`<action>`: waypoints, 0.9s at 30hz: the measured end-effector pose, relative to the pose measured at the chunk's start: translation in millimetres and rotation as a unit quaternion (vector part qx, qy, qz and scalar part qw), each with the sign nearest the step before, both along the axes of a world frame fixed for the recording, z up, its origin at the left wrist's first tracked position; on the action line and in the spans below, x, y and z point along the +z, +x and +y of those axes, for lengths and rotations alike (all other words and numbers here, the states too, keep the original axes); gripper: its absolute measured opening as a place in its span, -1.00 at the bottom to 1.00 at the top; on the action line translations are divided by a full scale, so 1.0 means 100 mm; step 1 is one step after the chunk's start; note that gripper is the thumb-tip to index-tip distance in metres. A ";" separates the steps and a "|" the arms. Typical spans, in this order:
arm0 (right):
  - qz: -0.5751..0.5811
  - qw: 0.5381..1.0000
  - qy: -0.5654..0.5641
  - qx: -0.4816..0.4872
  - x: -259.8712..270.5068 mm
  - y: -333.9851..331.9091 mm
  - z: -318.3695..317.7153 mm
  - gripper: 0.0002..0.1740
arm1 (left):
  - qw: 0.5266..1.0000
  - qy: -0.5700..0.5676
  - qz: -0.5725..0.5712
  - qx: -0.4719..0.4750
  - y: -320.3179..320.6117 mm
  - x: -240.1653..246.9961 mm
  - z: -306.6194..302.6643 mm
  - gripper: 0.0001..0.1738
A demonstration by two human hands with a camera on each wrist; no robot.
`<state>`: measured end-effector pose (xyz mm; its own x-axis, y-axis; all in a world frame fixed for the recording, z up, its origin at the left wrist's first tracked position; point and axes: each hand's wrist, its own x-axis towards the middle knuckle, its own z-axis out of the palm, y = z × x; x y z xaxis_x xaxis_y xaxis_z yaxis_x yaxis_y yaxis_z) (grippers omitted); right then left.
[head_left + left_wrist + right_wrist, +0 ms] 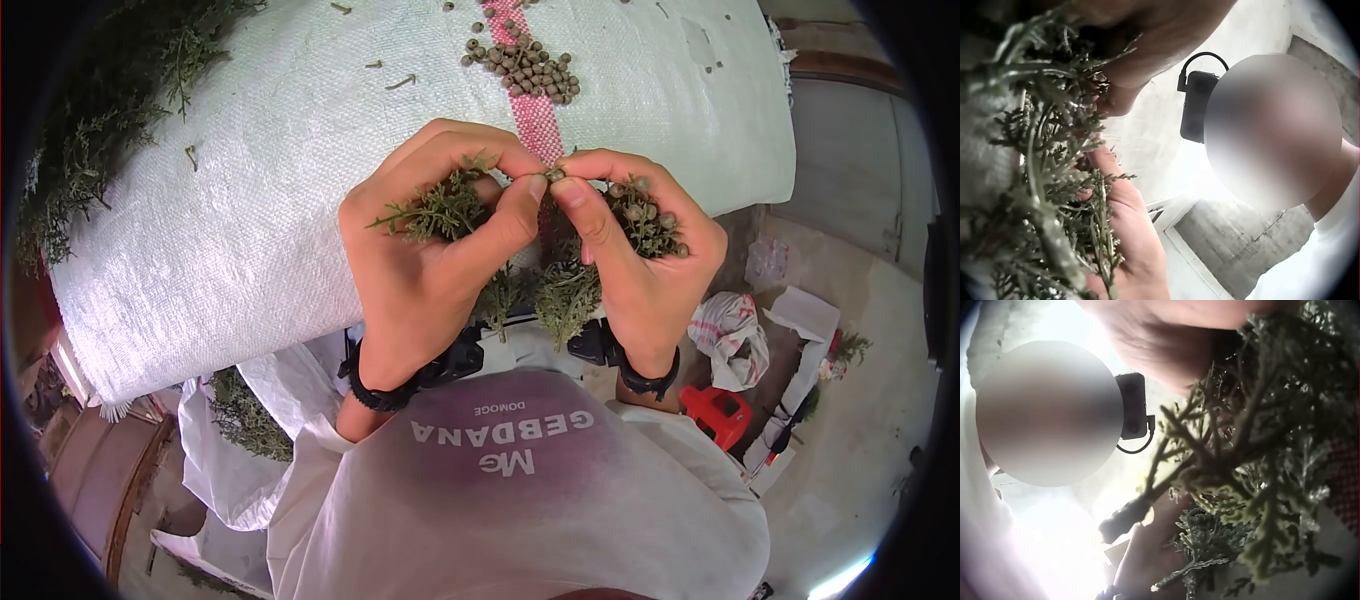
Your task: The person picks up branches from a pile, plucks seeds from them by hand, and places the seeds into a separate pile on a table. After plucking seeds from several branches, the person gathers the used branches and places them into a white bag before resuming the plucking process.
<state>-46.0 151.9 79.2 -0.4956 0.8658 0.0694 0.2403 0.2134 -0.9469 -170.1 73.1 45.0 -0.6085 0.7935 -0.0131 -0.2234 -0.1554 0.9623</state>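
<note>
In the head view my left hand (415, 255) and right hand (640, 260) meet fingertip to fingertip at a small round brown cone (554, 174), pinched between thumbs and forefingers. A green sprig (440, 210) lies in the curl of the left hand. The right hand holds a sprig bearing several round cones (650, 220), and more foliage (568, 295) hangs below the hands. Green twigs (1047, 162) cover much of the left wrist view. Branching foliage (1229, 462) crosses the right wrist view, hiding most of the fingers.
A pile of loose cones (530, 72) lies on the white woven sack (260, 190) beyond the hands. Dark green branches (90, 130) are at its left end. A white bag (235, 460), a red object (716, 417) and a crumpled bag (735, 340) are lower down.
</note>
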 end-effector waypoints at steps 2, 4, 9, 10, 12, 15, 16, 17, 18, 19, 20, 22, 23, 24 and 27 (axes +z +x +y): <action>0.002 1.000 0.000 -0.001 -0.01 0.00 0.00 -0.83 | 1.000 -0.001 -0.008 0.000 0.00 -0.01 0.00 -0.85; 0.008 1.000 -0.002 -0.002 -0.01 -0.01 0.00 -0.83 | 1.000 -0.003 0.013 0.005 0.00 -0.01 0.00 -0.85; -0.001 1.000 0.022 0.007 -0.01 0.00 0.02 -0.84 | 0.998 0.003 0.058 -0.009 -0.03 -0.03 0.00 -0.91; -0.001 1.000 0.020 0.009 -0.02 0.00 0.03 -0.84 | 0.998 0.003 0.057 -0.009 -0.03 -0.04 0.00 -0.91; 0.001 1.000 0.018 0.011 -0.04 0.01 0.04 -0.84 | 0.997 0.002 0.070 -0.012 -0.04 -0.03 0.01 -0.91; -0.004 1.000 0.010 0.014 -0.05 0.04 0.05 -0.85 | 0.997 0.004 0.074 -0.014 -0.03 -0.02 0.02 -0.91; -0.004 1.000 0.008 0.015 -0.05 0.03 0.05 -0.85 | 0.997 0.005 0.074 -0.014 -0.03 -0.02 0.02 -0.91; -0.004 1.000 0.006 0.017 -0.05 0.03 0.06 -0.85 | 0.997 0.005 0.074 -0.014 -0.04 -0.02 0.02 -0.91; 0.001 1.000 -0.020 0.012 -0.03 0.03 0.05 -0.85 | 0.997 0.004 0.075 -0.013 -0.04 -0.01 0.02 -0.91; 0.005 0.999 -0.046 0.007 -0.02 0.03 0.05 -0.86 | 0.997 0.002 0.081 -0.015 -0.05 -0.01 0.02 -0.91; 0.009 0.997 -0.072 0.001 -0.01 0.04 0.05 -0.87 | 0.996 0.000 0.086 -0.017 -0.05 0.00 0.03 -0.92; 0.005 0.997 -0.080 0.006 -0.03 0.05 0.07 -0.86 | 0.996 -0.002 0.089 -0.021 -0.04 -0.01 0.03 -0.92; 0.002 0.996 -0.087 0.013 -0.04 0.05 0.09 -0.86 | 0.996 0.002 0.089 -0.022 -0.03 -0.03 0.02 -0.92; 0.000 0.995 -0.095 0.020 -0.04 0.05 0.09 -0.86 | 0.996 0.005 0.090 -0.021 -0.03 -0.04 0.01 -0.92; 0.008 0.991 -0.131 0.021 -0.01 0.04 0.09 -0.84 | 0.998 -0.004 0.053 -0.018 -0.01 0.01 0.00 -0.89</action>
